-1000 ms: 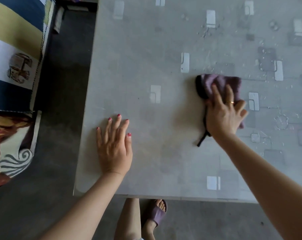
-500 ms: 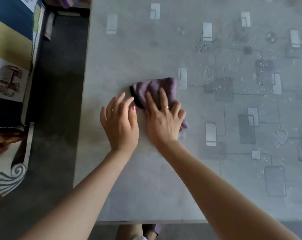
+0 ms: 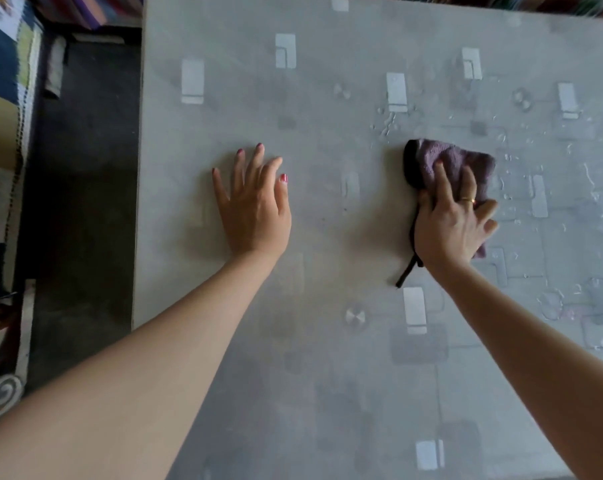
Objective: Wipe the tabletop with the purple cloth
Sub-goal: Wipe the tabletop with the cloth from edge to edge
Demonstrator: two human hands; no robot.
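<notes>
Two hands on the tabletop (image 3: 327, 237): right hand (image 3: 450, 225) presses the purple cloth (image 3: 445, 161); left hand (image 3: 255, 206) flat, empty.

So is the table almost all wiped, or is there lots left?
Probably about half. The left part of the tabletop looks dry and free of drops, so it seems done. The right hand presses the purple cloth flat near the middle, mid-wipe, while the left hand rests flat on the table. Water droplets above and right of the cloth are left.
</notes>
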